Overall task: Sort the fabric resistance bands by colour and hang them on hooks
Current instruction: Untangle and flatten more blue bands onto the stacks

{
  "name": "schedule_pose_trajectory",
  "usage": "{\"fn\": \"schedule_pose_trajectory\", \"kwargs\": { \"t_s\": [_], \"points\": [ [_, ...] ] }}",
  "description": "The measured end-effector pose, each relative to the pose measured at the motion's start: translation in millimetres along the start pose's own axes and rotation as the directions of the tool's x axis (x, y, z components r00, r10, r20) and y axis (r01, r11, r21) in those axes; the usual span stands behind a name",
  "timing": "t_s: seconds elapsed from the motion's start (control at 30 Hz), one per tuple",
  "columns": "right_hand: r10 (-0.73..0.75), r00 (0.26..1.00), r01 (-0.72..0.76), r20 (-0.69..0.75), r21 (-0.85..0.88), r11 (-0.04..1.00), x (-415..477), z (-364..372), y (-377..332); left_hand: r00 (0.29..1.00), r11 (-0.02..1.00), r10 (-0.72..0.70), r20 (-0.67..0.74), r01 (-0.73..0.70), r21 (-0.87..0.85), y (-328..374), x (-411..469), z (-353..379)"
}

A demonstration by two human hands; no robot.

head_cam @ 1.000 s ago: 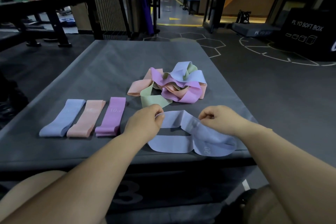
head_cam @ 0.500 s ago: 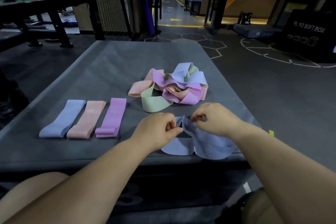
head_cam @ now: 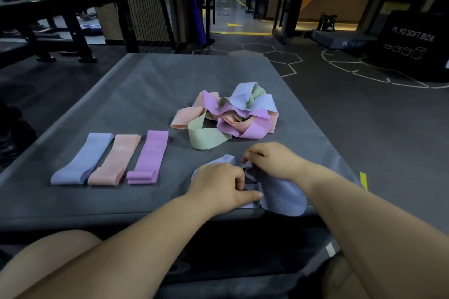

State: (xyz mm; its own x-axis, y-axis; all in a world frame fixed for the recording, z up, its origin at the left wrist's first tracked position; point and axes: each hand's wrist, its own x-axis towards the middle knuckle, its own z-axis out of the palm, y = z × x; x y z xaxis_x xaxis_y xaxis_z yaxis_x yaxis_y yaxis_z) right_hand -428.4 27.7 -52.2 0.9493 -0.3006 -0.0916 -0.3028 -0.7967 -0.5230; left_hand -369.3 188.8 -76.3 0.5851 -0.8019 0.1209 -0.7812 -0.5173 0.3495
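Two hands: both on one blue band [head_cam: 284,199] at the near edge of the grey padded platform [head_cam: 145,85], toward its near-right corner.
Left hand [head_cam: 218,184]: fingers curled, thumb laid along the fabric, clamped on the band's left part.
Right hand [head_cam: 269,160]: fingers curled in, pinching a raised fold on the band's far side.
Blue band state: bunched and twisted between the hands. Its right lobe lies flat, shows a printed "20" and slightly overhangs the near edge.
Sorted row: three flat bands side by side toward the near-left corner, long axes running near to far, tilted a little rightward.
Row order, left to right: flat blue band [head_cam: 82,160], flat peach band [head_cam: 115,161], flat purple band [head_cam: 149,158] marked "10".
Row spacing: neighbours just beside each other; cannot tell if edges touch.
Purple detail: near end is doubled over in layers.
Pile [head_cam: 233,116]: tangle of peach, purple, blue and green bands, right of the platform's centre, beyond the hands, apart from the held band.
Green loop [head_cam: 206,136]: sticks out of the pile toward the near edge, near the right hand, not touching it.
Floor, far right: black box [head_cam: 413,46] printed "PLYO SOFT BOX".
Floor, right of platform: yellow marker [head_cam: 363,179] just off the right edge.
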Motion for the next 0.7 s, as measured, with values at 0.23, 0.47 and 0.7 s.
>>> {"fn": "schedule_pose_trajectory", "kwargs": {
  "t_s": [0.23,0.47,0.7],
  "points": [
    [-0.010,0.997,0.015,-0.080,0.064,0.998,1,1,9,1.000,0.999,-0.016,0.013,0.017,-0.039,7,0,-1],
    [-0.005,0.995,0.014,-0.095,0.101,0.995,-2,-2,10,0.998,0.998,0.010,0.056,-0.007,-0.055,9,0,-5],
    [0.133,0.983,-0.087,-0.129,0.312,0.946,-8,-9,18,0.997,0.971,0.041,0.066,-0.024,-0.237,2,0,-13]
  ]
}}
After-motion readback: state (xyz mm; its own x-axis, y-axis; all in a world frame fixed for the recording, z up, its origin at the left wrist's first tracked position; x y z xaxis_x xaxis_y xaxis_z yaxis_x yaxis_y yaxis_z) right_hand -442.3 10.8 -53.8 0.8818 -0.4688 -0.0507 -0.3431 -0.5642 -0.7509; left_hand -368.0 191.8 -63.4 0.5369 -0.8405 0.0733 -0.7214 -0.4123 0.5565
